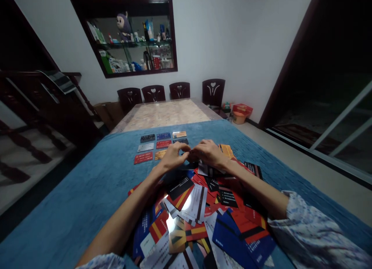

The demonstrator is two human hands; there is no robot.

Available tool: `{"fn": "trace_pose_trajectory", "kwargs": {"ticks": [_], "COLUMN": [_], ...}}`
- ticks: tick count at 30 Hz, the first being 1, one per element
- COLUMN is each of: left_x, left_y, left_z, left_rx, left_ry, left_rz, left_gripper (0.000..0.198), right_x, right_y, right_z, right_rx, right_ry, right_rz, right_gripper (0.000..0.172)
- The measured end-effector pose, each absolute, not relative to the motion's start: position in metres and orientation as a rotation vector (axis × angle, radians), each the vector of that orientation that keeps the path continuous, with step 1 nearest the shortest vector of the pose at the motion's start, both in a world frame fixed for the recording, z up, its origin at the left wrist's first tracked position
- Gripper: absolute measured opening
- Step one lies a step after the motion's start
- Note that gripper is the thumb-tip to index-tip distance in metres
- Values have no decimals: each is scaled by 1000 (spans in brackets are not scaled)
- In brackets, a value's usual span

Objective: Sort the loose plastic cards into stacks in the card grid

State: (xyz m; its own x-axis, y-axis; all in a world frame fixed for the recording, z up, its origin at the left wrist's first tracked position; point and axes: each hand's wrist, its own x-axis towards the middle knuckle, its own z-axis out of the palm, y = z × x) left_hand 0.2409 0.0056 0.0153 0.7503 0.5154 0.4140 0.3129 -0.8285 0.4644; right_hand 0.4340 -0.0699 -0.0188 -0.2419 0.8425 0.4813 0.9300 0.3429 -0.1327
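My left hand (173, 156) and my right hand (209, 152) meet over the far edge of a pile of cards. Fingers of both are pinched together on what looks like a dark card (192, 156), mostly hidden by them. Beyond my left hand, cards lie flat in neat rows, among them a black card (147, 138), a blue card (163, 136), a white card (145, 147) and a red card (143, 157). Below my hands the loose pile holds overlapping cards, such as a blue card (226, 232) and a black card with red and yellow stripes (180, 192).
A blue cloth (95, 183) covers the near part of the long table; its far end shows a beige top (165, 112). Dark chairs (153, 93) stand at the far end. A stair railing (37, 106) is on the left, a glass door (328, 118) on the right.
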Motion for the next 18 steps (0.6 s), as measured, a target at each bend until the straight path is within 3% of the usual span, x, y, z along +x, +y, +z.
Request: {"fn": "trace_pose_trajectory", "kwargs": {"ticks": [3,9,18], "left_x": [239,227,219], "left_y": [12,27,30], "left_z": [14,16,19], "left_rx": [2640,2748,2828], "left_ry": [620,644,829], "left_rz": [713,496,272], "left_gripper": [19,38,26], "right_x": [426,419,416], "right_y": [-63,-61,-64], "right_z": [-19,-29,-29], "right_rx": [-1540,-1620,-1662], "right_ry": [-2149,-2167,-2154], "right_rz": [-249,-187,-161], "right_gripper": [19,16,24]}}
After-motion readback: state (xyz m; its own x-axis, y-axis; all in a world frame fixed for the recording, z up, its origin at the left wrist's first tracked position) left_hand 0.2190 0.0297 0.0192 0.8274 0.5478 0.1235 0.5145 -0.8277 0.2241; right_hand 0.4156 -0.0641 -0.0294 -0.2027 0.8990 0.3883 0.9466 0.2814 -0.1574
